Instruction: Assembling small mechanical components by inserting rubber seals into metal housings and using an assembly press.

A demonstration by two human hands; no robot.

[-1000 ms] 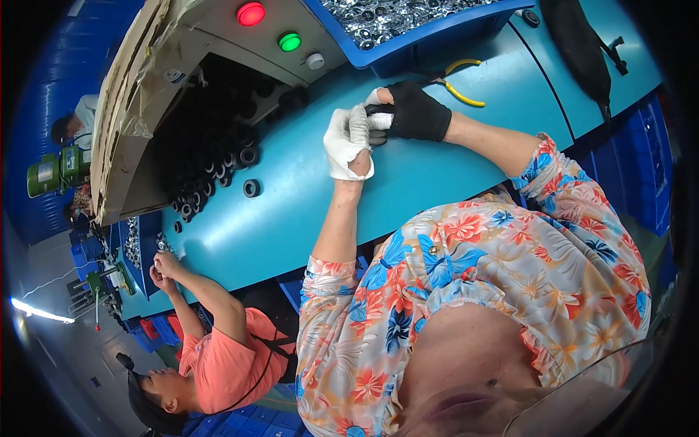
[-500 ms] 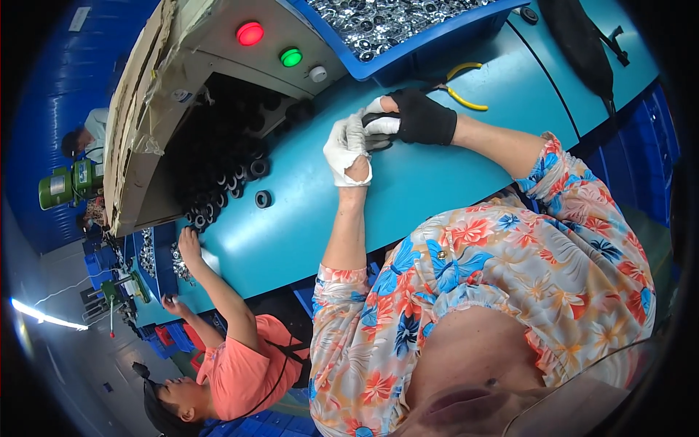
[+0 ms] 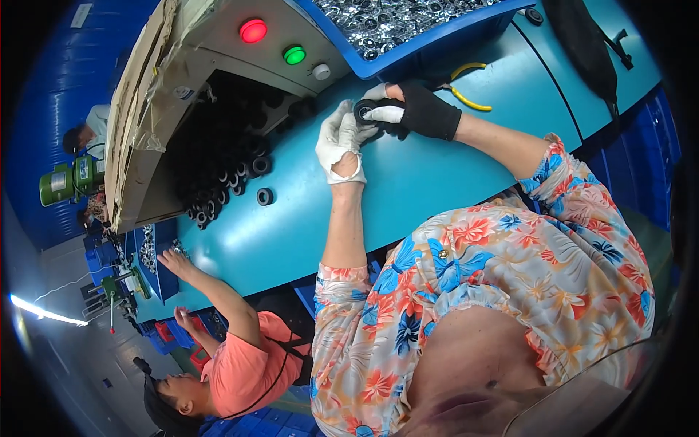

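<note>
Above the blue-green tabletop (image 3: pixel 306 240), both hands meet around a small black wheel (image 3: pixel 363 111) whose middle looks paler. My left hand (image 3: pixel 339 144), in a worn white glove, is closed on its left side. From the right comes my right hand (image 3: pixel 431 111), in a black fingerless glove with white coverings on the fingers. Its thumb presses against the wheel, and the fingers behind are partly hidden. More black material shows under the fingers, too covered to make out. Left of the hands, a single black ring (image 3: pixel 265 196) lies on the table beside a heap of similar rings (image 3: pixel 240 175).
A blue bin (image 3: pixel 437 45) of shiny metal parts stands beyond my hands. Yellow-handled pliers (image 3: pixel 470 87) lie near my right hand. A cardboard-edged machine housing (image 3: pixel 284 29) with red and green lights rises at the left. Another person (image 3: pixel 247 349) works further left.
My hands have turned and parted slightly, so the wheel's round face now shows between them. The co-worker's arm has moved off the ring heap toward the blue bin at the far left.
</note>
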